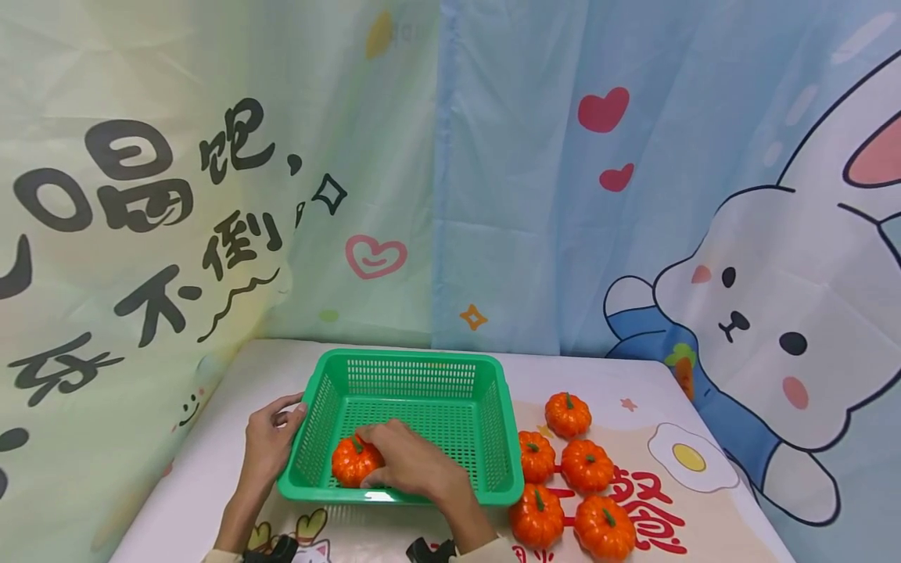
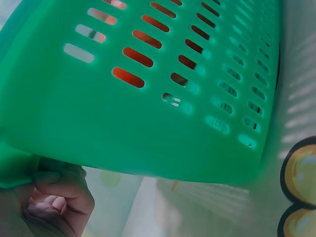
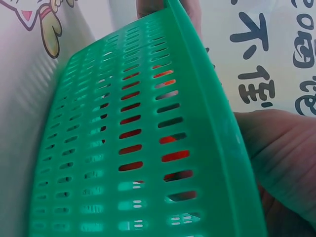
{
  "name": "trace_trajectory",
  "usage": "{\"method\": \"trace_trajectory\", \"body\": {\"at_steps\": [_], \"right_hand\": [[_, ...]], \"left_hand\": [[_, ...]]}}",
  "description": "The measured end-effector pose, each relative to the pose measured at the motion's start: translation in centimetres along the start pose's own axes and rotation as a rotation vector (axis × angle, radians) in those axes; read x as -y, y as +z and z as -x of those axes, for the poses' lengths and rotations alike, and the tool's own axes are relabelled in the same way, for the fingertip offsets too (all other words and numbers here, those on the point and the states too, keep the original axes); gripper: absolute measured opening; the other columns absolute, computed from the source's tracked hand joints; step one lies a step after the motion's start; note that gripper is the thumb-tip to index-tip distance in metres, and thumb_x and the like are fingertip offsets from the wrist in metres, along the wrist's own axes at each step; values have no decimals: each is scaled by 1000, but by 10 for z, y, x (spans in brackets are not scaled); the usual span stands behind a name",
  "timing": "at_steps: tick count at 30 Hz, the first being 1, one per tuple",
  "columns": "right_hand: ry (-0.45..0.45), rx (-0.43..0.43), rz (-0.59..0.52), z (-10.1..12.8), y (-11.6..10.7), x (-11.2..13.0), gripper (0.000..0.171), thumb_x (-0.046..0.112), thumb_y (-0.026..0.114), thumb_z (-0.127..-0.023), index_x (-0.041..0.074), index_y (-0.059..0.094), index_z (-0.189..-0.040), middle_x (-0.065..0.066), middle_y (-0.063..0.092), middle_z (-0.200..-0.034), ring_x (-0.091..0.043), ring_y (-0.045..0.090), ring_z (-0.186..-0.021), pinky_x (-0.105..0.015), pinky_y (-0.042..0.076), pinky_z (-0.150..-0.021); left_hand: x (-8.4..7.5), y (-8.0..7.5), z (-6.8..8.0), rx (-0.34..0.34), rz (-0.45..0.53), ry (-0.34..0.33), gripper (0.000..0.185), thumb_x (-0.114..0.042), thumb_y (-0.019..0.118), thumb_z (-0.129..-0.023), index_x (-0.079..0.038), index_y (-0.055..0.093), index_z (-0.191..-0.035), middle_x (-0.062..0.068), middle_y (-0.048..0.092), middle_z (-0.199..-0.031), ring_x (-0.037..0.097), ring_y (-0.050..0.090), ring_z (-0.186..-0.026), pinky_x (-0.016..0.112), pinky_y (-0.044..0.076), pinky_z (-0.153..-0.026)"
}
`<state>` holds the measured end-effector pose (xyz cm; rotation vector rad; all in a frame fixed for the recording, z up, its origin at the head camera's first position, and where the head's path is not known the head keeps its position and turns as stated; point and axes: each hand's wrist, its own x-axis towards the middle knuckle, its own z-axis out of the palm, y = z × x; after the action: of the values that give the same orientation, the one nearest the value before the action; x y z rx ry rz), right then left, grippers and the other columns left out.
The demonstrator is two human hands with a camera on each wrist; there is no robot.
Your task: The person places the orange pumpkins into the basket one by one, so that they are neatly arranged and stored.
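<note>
A green plastic basket with slotted walls stands on the table. My left hand holds its left rim, with the thumb at the edge; in the left wrist view the fingers curl below the basket wall. Inside the basket, at the front left, lies a small orange pumpkin with a green stem. My right hand reaches over the front rim and grips that pumpkin from its right side. From the right wrist the basket wall hides most of the pumpkin, and only orange patches show through the slots.
Several more small pumpkins lie on the table right of the basket, the nearest ones close to its right wall. A printed cloth covers the table. Behind it hangs a curtain with a cartoon rabbit and lettering.
</note>
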<state>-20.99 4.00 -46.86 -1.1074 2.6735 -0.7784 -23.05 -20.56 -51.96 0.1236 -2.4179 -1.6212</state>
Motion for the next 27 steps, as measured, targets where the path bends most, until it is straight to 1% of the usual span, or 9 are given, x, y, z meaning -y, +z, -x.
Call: {"method": "trace_trajectory", "body": {"at_steps": [10,17,21,27], "right_hand": [[6,20,13,-6,5,2,51,14,96,-83,8,76,-130,4,77,-108,1,58,-86,-11,50,-78],[14,34,-8,-12,8,3,42,8,96,-82,10,77,-120,7,73,-98,0,55,-81,-11,49,-74],[12,39,8,-16,11,2,41,8,96,-82,10,77,-119,7,74,-97,0,56,-80,-11,49,-74],[-32,23,48,-21,16,-1,35,6,97,-80,11,76,-108,8,70,-88,0,53,-74,-11,46,-70]], "left_hand": [[0,-1,1,2,12,-11,35,-17,63,-112,4,70,-140,21,77,-88,10,68,-58,23,59,-58],[1,0,1,5,27,-13,36,-18,64,-112,3,70,-140,21,77,-89,9,68,-59,23,59,-58],[1,0,1,2,33,-6,35,-17,64,-111,4,70,-139,22,78,-89,8,68,-60,23,59,-59],[1,0,1,1,39,7,35,-16,64,-111,5,70,-138,21,78,-87,8,68,-58,23,59,-58]]}}
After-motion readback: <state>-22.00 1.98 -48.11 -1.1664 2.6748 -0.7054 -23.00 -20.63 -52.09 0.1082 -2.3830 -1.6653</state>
